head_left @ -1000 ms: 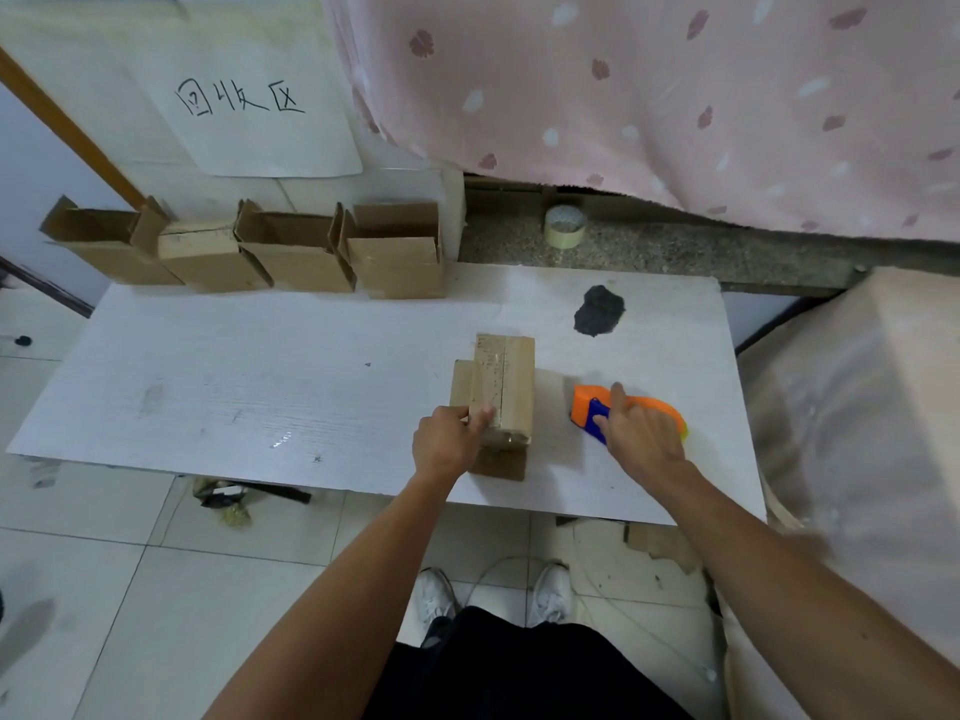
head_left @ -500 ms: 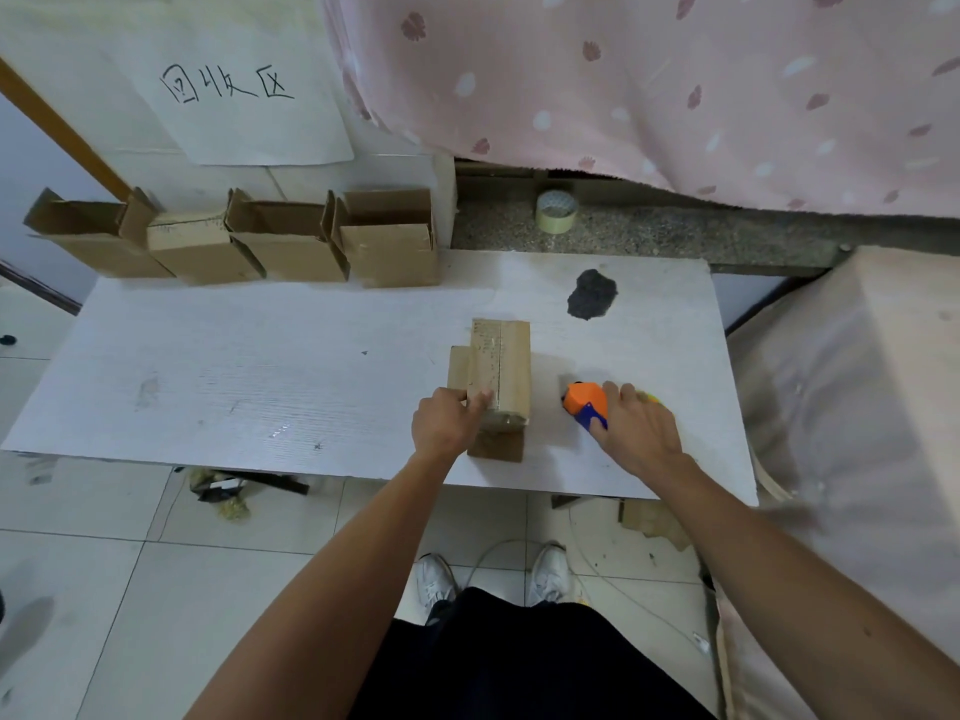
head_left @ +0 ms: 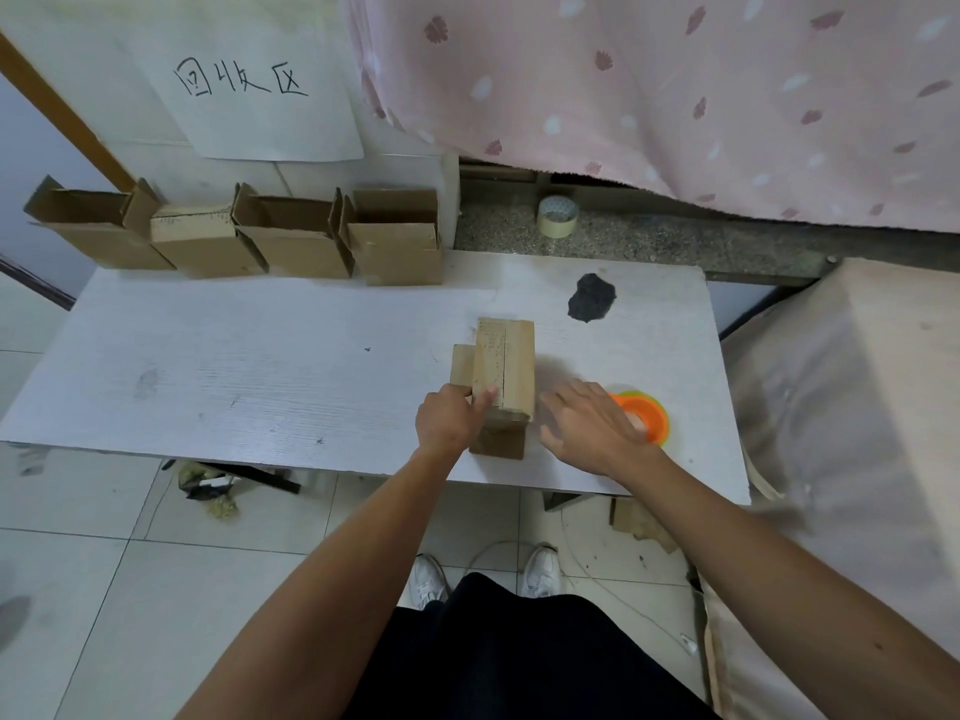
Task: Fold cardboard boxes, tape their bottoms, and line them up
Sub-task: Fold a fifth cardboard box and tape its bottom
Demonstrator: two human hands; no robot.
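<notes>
A small cardboard box stands bottom-up near the front edge of the white table, its closed flaps facing up. My left hand grips its near left side, thumb on top. To the right of the box my right hand hovers with fingers spread, holding nothing. Just behind that hand lies an orange tape dispenser on the table. Several folded boxes stand in a row along the table's back left edge, open tops up.
A roll of tape sits on the stone ledge behind the table. A dark patch marks the tabletop. A cloth-covered block stands to the right, a pink curtain hangs behind.
My right hand has let go of the tape dispenser, which now lies on the table, and has moved left toward the box. My left hand stays on the box.
</notes>
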